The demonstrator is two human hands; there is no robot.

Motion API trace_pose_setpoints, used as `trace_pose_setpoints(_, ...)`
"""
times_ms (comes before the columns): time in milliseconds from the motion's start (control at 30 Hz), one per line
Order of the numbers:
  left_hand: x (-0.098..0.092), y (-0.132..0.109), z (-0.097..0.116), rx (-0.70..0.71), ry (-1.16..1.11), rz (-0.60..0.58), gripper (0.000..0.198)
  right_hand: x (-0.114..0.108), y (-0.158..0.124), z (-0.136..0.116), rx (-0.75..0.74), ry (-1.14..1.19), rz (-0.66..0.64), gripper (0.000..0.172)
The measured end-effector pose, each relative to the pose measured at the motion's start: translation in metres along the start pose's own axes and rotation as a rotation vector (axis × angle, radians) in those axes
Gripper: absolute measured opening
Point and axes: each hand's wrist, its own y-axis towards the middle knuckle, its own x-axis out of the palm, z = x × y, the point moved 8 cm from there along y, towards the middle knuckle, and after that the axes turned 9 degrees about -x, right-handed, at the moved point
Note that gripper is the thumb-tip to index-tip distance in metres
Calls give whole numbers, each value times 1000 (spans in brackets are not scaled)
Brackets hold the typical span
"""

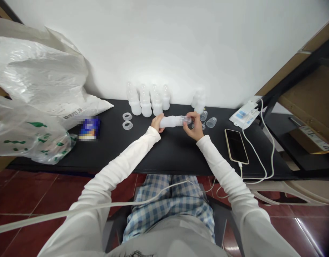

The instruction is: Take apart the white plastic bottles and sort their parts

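A white baby bottle (pixel 172 121) lies sideways between my hands above the black table. My left hand (pixel 156 123) is wrapped round its base end. At the other end, my right hand (pixel 195 126) pinches a clear dome cap (pixel 187 120), which sits over or against the bottle's top; how firmly it is seated I cannot tell. Several loose clear caps (pixel 211 122) lie just beyond my right hand. Two white rings (pixel 127 125) rest left of my left hand. Behind them stand several capped white bottles (pixel 146 107), and more white bottles (pixel 199 101) are upright farther right.
A phone (pixel 236 146) on a white cable and a white-and-blue packet (pixel 244 113) lie to the right. On the left are a blue packet (pixel 89 128), a clear plastic bag (pixel 33 132) and a large white bag (pixel 43 71). A white wall (pixel 185 46) backs the table (pixel 164 153).
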Motion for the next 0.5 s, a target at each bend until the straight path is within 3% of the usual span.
trace_pose_setpoints(100, 2, 0, -3, -93, -20, -42, 44, 0, 3, -10, -57, 5, -45, 26)
trace_pose_setpoints(300, 10, -4, -13, -419, 49, -196, 55, 1, 6, -20, -102, -15, -32, 25)
trace_pose_setpoints(400, 14, -5, -11, -423, 98, -227, 58, 6, 3, -15, -62, -94, -22, 24)
trace_pose_setpoints(500, 17, -4, -8, -307, 129, -223, 54, 10, 1, -12, 18, -158, 0, 25)
